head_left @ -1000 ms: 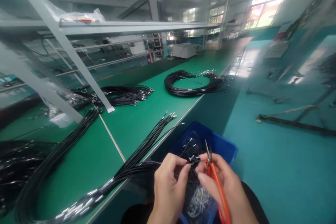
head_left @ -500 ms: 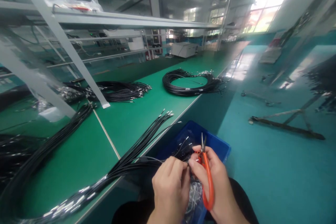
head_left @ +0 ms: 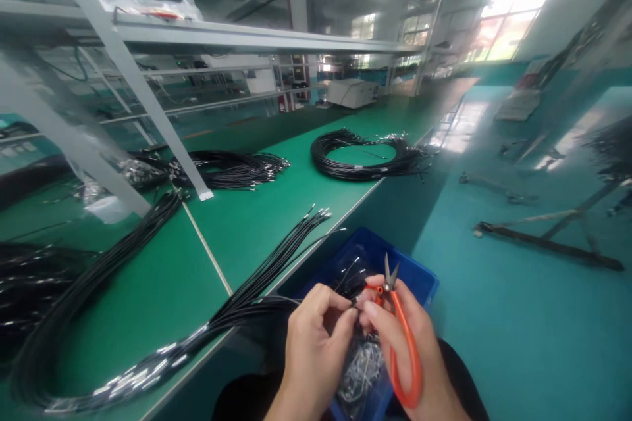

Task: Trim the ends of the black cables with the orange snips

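Note:
Orange-handled scissors (head_left: 405,342) rest in my right hand (head_left: 415,335), blades pointing up and slightly apart. That hand's thumb and index finger come close to the fingertips of my left hand (head_left: 316,335). My left thumb and forefinger pinch the end of a thin black cable (head_left: 284,301), whose tip is mostly hidden by the fingers. The cable runs left to a long bundle of black cables (head_left: 217,322) lying along the table edge. Below both hands sits a blue bin (head_left: 419,276) with clear plastic scraps (head_left: 363,368) in it.
On the green table (head_left: 261,223) lie a coiled cable bundle (head_left: 355,171) and another bundle (head_left: 241,170) by a slanted white shelf post (head_left: 148,105). A white box (head_left: 351,93) stands farther back. At right a wheeled stand (head_left: 548,243) is on the floor.
My left thumb and forefinger have shifted so a gap shows between them. The scissors' blades have spread wider, and the handles have tilted right. The view has shifted slightly.

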{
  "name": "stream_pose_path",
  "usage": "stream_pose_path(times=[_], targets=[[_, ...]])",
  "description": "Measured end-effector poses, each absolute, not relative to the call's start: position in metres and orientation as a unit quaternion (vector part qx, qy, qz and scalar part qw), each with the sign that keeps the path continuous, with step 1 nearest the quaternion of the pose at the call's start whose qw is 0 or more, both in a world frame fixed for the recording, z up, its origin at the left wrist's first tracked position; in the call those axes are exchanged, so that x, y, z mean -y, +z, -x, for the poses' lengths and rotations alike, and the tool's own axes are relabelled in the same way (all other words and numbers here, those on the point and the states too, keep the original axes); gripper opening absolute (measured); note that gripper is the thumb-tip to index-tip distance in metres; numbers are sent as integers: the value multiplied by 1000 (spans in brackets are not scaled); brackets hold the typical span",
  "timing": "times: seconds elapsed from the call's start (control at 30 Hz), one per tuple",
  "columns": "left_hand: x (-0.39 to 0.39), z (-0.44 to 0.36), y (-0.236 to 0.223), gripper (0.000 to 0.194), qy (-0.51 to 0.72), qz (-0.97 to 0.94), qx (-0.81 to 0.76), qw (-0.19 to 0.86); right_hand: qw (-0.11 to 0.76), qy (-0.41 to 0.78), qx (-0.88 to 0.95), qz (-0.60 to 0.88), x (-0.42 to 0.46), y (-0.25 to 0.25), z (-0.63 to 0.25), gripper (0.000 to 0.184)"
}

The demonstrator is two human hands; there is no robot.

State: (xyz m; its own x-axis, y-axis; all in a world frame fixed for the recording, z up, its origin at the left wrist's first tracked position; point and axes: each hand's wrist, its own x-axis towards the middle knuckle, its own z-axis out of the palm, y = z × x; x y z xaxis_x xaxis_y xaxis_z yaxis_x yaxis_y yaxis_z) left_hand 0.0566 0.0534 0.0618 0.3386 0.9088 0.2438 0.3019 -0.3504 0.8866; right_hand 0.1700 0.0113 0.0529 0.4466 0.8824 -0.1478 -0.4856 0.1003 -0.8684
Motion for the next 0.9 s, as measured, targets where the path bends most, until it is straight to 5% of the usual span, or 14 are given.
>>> stream_pose_path(times=[0.3,0.9], targets=[[-63,-45,74,13,396,-638,-424,506,418,711,368,429,14,70,-205,25],[-61,-43,71,14,385,-645,-392,530,448,743,314,385,9,57,-204,25]])
